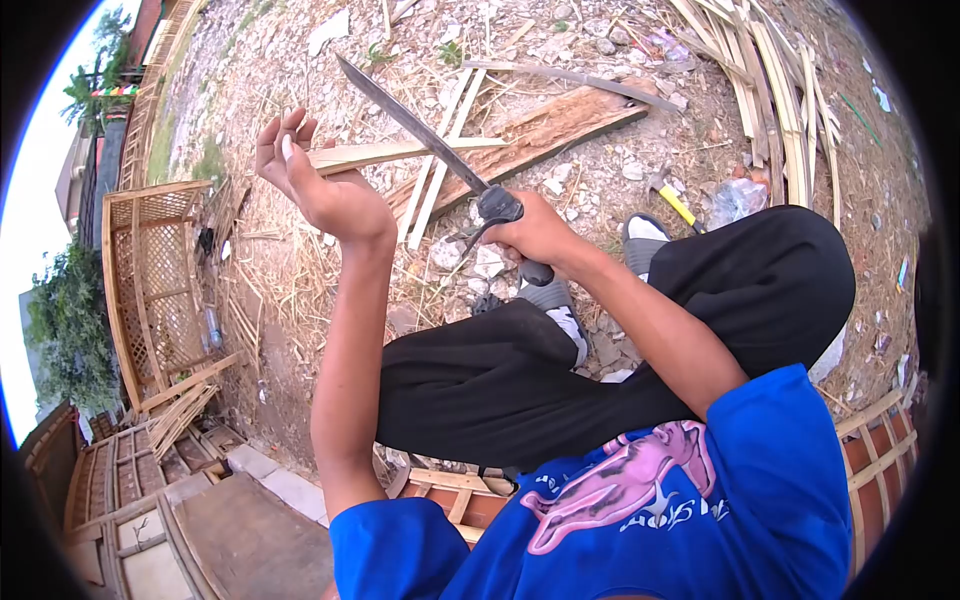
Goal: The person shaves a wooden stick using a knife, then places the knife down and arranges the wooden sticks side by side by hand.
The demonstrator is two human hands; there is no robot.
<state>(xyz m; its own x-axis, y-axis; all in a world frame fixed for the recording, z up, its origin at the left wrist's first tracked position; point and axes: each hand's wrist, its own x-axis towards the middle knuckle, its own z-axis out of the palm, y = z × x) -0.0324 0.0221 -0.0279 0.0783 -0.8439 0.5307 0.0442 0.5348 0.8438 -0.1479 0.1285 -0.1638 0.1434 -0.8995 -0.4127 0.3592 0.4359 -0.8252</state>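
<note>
My left hand (335,198) holds a pale wooden strip (375,153) near one end, between thumb and palm, with the fingertips partly lifted. The strip's free end points right, above the ground. My right hand (540,238) is closed around the dark handle of a machete (405,118). Its long blade slants up and to the left and crosses the strip in this view; I cannot tell whether the two touch. Below them lies a weathered wooden plank (575,118), with thin wooden slats (440,165) beside and over it.
A hammer (677,203) with a yellow handle lies near my foot, beside a clear plastic bag (738,200). Long wooden strips (775,90) are piled at upper right. A lattice panel (160,290) stands at left. Stones and wood shavings cover the ground.
</note>
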